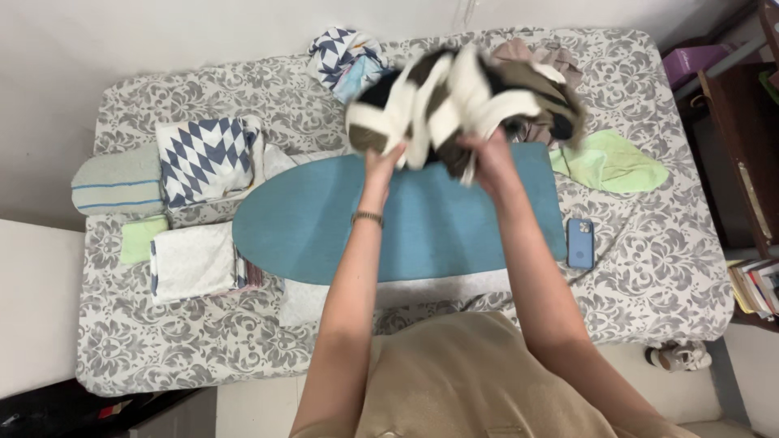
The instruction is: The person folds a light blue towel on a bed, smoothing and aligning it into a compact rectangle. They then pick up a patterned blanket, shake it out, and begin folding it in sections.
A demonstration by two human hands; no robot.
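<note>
Arms reach forward from a beige top at the bottom of the view, both raised over a bed [162, 357] covered in a grey floral sheet. On the left wrist sits a thin bracelet [367, 216]. Beneath the forearms lies a blue board [308, 227], oval at its left end, with a white cloth [324, 300] under its near edge. A blue phone [580, 243] lies on the sheet just right of the board. The left hand [383, 161] and right hand [489, 161] are both clenched on a bunched garment [454, 97], striped white, black and olive and blurred, held in the air above the far edge of the board. To the left lie folded stacks [203, 162] of towels and patterned cloth; a green cloth [613, 165] lies to the right. At the far edge rest a crumpled blue-and-white piece [341, 53] and a brownish heap [560, 57].
</note>
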